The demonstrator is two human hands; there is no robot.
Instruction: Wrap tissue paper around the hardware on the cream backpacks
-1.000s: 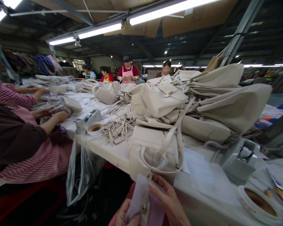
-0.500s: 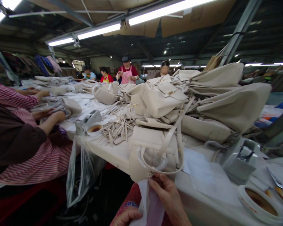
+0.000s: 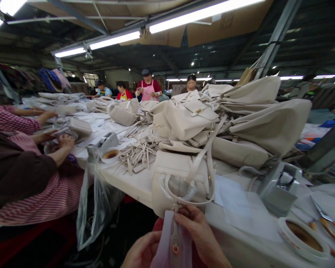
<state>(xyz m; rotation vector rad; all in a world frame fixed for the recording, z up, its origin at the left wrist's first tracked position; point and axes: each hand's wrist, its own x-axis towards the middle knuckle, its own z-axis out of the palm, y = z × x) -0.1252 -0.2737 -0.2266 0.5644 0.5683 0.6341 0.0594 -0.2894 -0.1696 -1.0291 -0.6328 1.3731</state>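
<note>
A beige handbag (image 3: 167,167) rests at the table edge in front of me, its looped handle (image 3: 194,202) hanging toward me. From the handle's lower side hangs a narrow beige strap (image 3: 176,232) with a small metal ring fitting near its lower end. A thin whitish wrapping sheet (image 3: 164,238) lies behind and beside the strap. My right hand (image 3: 199,232) is closed, thumb and fingers pinching the strap's top just below the handle. My left hand (image 3: 143,248) is closed on the left edge of the sheet; its fingertips are partly hidden.
Beige bags (image 3: 190,115) are heaped behind, with loose straps (image 3: 138,154) to their left. Tape dispensers (image 3: 280,190) and bowls of brown liquid (image 3: 304,236) stand on both sides. Scissors (image 3: 322,212) lie far right. A co-worker's arm (image 3: 60,152) is at left; other people work behind.
My left hand has moved up and spread the sheet, so the strap and its metal ring now show. My right hand keeps its pinch. The view has shifted slightly.
</note>
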